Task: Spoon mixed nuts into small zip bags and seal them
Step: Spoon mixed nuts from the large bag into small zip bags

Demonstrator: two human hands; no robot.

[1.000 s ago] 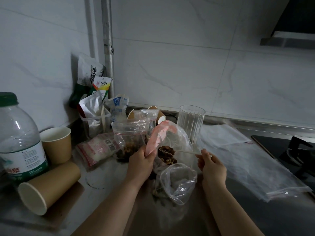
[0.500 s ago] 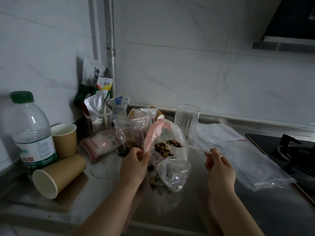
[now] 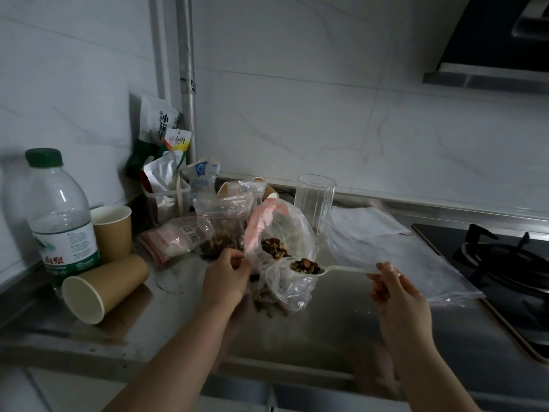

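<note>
Two characters, "山泉", are read on the water bottle [image 3: 61, 230] at left; the plastic spoon [image 3: 323, 268] is pinched by the right hand [image 3: 396, 295], the nut bag [image 3: 279, 233] by the left hand [image 3: 227, 276].

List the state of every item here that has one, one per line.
spoon: loaded with nuts, held level by right hand
large nut bag: open, edge pinched by left hand
small zip bag: open, unsealed
water bottle: upright, capped
near paper cup: on its side
far paper cup: upright
glass: upright

Water bottle [image 3: 56, 215] — paper cups [image 3: 111, 231]; ribbed glass [image 3: 315, 203].
</note>
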